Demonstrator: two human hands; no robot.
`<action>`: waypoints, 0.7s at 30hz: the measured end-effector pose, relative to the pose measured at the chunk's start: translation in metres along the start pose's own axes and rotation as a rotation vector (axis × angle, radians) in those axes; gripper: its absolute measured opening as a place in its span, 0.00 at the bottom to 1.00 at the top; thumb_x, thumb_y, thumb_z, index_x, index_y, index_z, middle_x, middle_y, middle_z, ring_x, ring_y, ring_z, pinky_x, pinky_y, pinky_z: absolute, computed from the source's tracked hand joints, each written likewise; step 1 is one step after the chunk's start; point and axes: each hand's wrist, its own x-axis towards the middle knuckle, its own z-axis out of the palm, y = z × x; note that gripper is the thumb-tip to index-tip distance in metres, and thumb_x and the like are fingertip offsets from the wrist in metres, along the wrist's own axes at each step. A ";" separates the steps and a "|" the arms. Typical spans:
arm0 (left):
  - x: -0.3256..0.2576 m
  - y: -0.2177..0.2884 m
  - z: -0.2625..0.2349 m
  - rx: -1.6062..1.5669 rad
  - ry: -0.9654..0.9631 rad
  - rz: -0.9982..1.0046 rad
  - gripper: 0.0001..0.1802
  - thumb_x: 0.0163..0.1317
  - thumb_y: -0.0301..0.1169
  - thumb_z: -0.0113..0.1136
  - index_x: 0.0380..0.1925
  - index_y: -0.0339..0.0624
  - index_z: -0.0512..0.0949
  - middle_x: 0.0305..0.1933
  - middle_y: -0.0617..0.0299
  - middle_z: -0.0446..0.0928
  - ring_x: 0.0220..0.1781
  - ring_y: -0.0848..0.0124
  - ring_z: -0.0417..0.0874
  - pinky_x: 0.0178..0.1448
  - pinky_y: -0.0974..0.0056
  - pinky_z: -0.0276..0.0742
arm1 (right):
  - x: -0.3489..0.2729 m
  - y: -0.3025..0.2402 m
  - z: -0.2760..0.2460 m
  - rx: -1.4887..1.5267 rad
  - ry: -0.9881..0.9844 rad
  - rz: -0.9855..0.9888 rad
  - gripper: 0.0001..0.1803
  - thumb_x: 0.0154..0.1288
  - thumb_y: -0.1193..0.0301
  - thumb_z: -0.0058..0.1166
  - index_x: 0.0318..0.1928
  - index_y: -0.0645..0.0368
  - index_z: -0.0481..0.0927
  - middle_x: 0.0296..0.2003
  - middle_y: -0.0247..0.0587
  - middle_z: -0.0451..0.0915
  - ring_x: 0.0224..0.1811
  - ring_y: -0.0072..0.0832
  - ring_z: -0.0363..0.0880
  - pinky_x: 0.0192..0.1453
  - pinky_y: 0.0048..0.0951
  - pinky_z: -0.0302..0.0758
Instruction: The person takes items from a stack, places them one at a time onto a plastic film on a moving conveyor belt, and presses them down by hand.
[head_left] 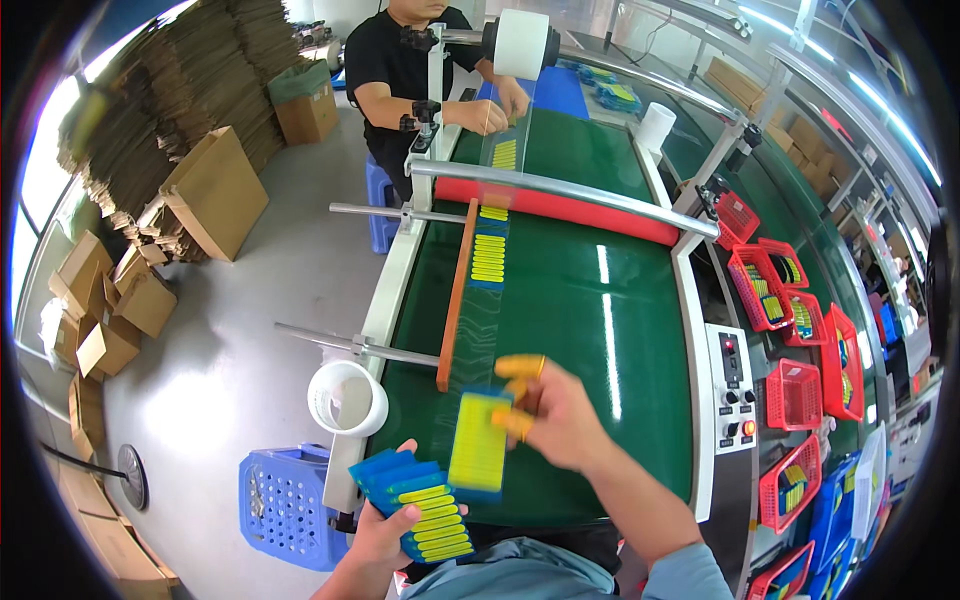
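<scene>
My left hand (382, 535) grips a fanned stack of blue cards (435, 515) with yellow strips, low in front of my body. My right hand (560, 415), yellow covers on some of its fingertips, pinches a single blue card (478, 442) with yellow strips by its right edge. Motion blurs this card, which is over the near end of the green conveyor belt (560, 330). Farther along the belt, another card (488, 258) lies beside the orange guide bar (458, 300), under clear film. One more is partly beneath the red roller (580, 212).
Metal rods and a film roll (522, 45) span the belt. Across it, a person (410, 80) handles film and a card. Red baskets (795, 395) and a control panel (735, 385) stand right; a white tub (347, 398), blue stool (285, 505) and cardboard boxes (215, 195) left.
</scene>
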 end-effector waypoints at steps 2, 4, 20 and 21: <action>0.004 -0.002 0.000 0.021 -0.017 0.005 0.50 0.64 0.28 0.68 0.79 0.53 0.47 0.60 0.42 0.77 0.57 0.38 0.83 0.60 0.35 0.80 | 0.045 0.007 -0.025 -0.238 0.147 -0.074 0.26 0.62 0.82 0.65 0.60 0.64 0.72 0.36 0.39 0.80 0.31 0.23 0.82 0.32 0.27 0.80; 0.008 -0.006 0.004 -0.010 -0.065 -0.070 0.49 0.65 0.28 0.67 0.79 0.54 0.46 0.59 0.39 0.77 0.58 0.39 0.83 0.61 0.36 0.79 | 0.088 0.021 -0.042 -0.479 0.285 -0.180 0.27 0.59 0.81 0.67 0.58 0.64 0.73 0.35 0.42 0.79 0.31 0.28 0.83 0.32 0.31 0.80; -0.001 -0.017 -0.011 0.051 -0.038 -0.298 0.48 0.69 0.29 0.63 0.80 0.57 0.44 0.64 0.41 0.75 0.64 0.42 0.80 0.68 0.37 0.73 | 0.082 0.038 -0.044 -1.458 0.037 -0.490 0.26 0.72 0.55 0.54 0.62 0.60 0.76 0.64 0.51 0.71 0.77 0.48 0.59 0.76 0.52 0.56; 0.000 -0.017 -0.010 0.058 -0.043 -0.295 0.48 0.69 0.29 0.64 0.80 0.57 0.44 0.64 0.41 0.75 0.64 0.42 0.80 0.68 0.37 0.74 | 0.084 0.038 -0.044 -1.464 0.053 -0.473 0.27 0.73 0.54 0.53 0.63 0.60 0.75 0.66 0.51 0.70 0.78 0.48 0.58 0.77 0.54 0.55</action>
